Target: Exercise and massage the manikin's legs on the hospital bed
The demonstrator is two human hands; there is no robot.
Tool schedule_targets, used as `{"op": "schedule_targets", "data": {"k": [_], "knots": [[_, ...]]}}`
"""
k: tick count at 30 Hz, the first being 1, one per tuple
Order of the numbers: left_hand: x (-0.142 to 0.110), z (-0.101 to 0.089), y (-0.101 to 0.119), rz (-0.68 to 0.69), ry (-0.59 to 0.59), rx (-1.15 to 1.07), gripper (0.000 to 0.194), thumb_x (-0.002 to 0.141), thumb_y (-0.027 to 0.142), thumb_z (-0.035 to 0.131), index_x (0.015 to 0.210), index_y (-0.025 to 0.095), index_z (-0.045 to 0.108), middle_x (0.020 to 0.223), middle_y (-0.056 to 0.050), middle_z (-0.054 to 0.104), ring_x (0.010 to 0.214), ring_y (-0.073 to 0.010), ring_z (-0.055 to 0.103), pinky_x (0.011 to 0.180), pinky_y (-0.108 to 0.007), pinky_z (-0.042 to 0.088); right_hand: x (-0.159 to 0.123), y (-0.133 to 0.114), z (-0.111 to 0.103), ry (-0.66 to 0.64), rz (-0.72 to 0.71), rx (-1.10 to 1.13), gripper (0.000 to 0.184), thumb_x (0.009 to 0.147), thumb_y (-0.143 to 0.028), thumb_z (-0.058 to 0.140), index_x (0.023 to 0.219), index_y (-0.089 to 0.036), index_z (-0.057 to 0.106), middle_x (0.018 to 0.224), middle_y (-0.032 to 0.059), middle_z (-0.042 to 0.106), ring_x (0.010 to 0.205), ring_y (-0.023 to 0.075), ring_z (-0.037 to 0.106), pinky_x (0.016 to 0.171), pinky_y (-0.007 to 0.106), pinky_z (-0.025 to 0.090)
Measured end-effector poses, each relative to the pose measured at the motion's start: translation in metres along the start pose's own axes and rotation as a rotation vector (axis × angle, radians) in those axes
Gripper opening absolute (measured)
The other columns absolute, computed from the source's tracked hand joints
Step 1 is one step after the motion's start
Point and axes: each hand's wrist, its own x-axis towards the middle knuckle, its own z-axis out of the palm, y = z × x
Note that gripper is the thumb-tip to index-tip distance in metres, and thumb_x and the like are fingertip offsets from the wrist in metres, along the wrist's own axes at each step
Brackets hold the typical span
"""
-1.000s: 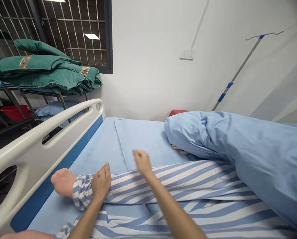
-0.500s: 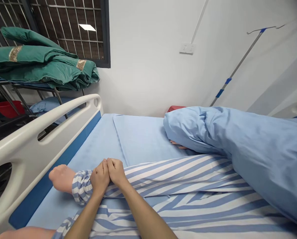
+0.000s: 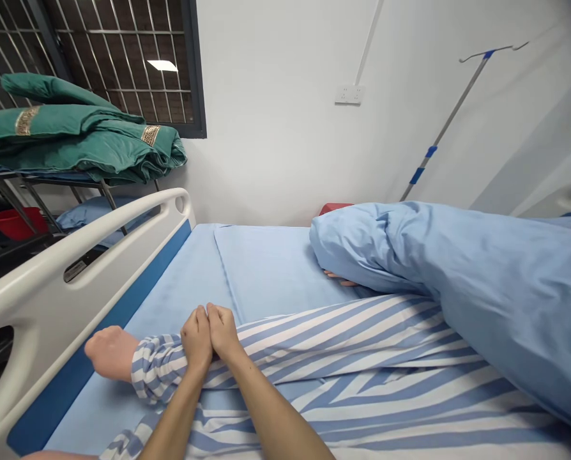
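Note:
A figure in blue-and-white striped trousers [image 3: 343, 358] lies on the bed. My left hand [image 3: 196, 338] and my right hand [image 3: 224, 333] sit side by side, knuckles touching, both closed on the striped trouser leg just above its bunched cuff [image 3: 154, 374]. A pale bare foot [image 3: 110, 353] sticks out of the cuff toward the footboard. A second foot [image 3: 340, 279] peeks from under the light blue quilt [image 3: 458, 281], which covers the other leg on the right.
A white and blue footboard [image 3: 79, 275] runs along the left. The light blue sheet [image 3: 261, 268] reaches the white wall. Folded green blankets [image 3: 84, 137] lie on a rack by a barred window. An IV pole [image 3: 439, 137] leans at right; a red basin [image 3: 12, 220] sits far left.
My right hand came down from above the leg and closed on the trouser leg beside my left hand. The foot and cuff have shifted slightly toward the footboard.

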Motion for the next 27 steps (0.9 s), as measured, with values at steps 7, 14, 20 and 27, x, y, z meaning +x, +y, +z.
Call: {"op": "schedule_targets", "data": {"k": [7, 14, 20, 27], "knots": [[-0.003, 0.004, -0.012, 0.057, -0.046, 0.108, 0.031, 0.086, 0.037, 0.031, 0.061, 0.021, 0.041, 0.055, 0.003, 0.046, 0.055, -0.0110, 0.039, 0.058, -0.024, 0.027, 0.001, 0.001, -0.001, 0.028, 0.006, -0.013, 0.039, 0.084, -0.040, 0.038, 0.052, -0.018, 0.032, 0.051, -0.0049, 0.030, 0.051, 0.0083, 0.029, 0.046, 0.022, 0.026], [-0.005, 0.003, -0.016, 0.056, -0.022, 0.155, 0.029, 0.086, 0.036, 0.032, 0.063, 0.021, 0.041, 0.055, 0.003, 0.043, 0.053, -0.0109, 0.036, 0.056, -0.024, 0.023, 0.001, 0.004, 0.002, 0.025, 0.005, -0.052, 0.039, 0.083, -0.041, 0.037, 0.052, -0.019, 0.030, 0.050, -0.0053, 0.028, 0.050, 0.0080, 0.027, 0.045, 0.021, 0.025], [-0.008, 0.004, -0.012, 0.060, -0.073, 0.192, 0.030, 0.087, 0.034, 0.028, 0.064, 0.021, 0.042, 0.055, 0.002, 0.044, 0.052, -0.0115, 0.033, 0.055, -0.025, 0.020, 0.004, -0.023, -0.012, -0.022, -0.011, -0.443, 0.039, 0.084, -0.035, 0.036, 0.049, -0.018, 0.037, 0.047, -0.0044, 0.034, 0.049, 0.0087, 0.031, 0.048, 0.023, 0.024], [-0.008, 0.005, -0.014, 0.091, -0.056, 0.165, 0.033, 0.086, 0.037, 0.030, 0.059, 0.021, 0.040, 0.053, 0.003, 0.044, 0.053, -0.0112, 0.035, 0.056, -0.024, 0.022, -0.008, -0.021, -0.031, -0.077, -0.135, -0.582, 0.041, 0.088, -0.035, 0.034, 0.053, -0.017, 0.045, 0.049, -0.0028, 0.043, 0.051, 0.0089, 0.036, 0.051, 0.023, 0.024]]}}
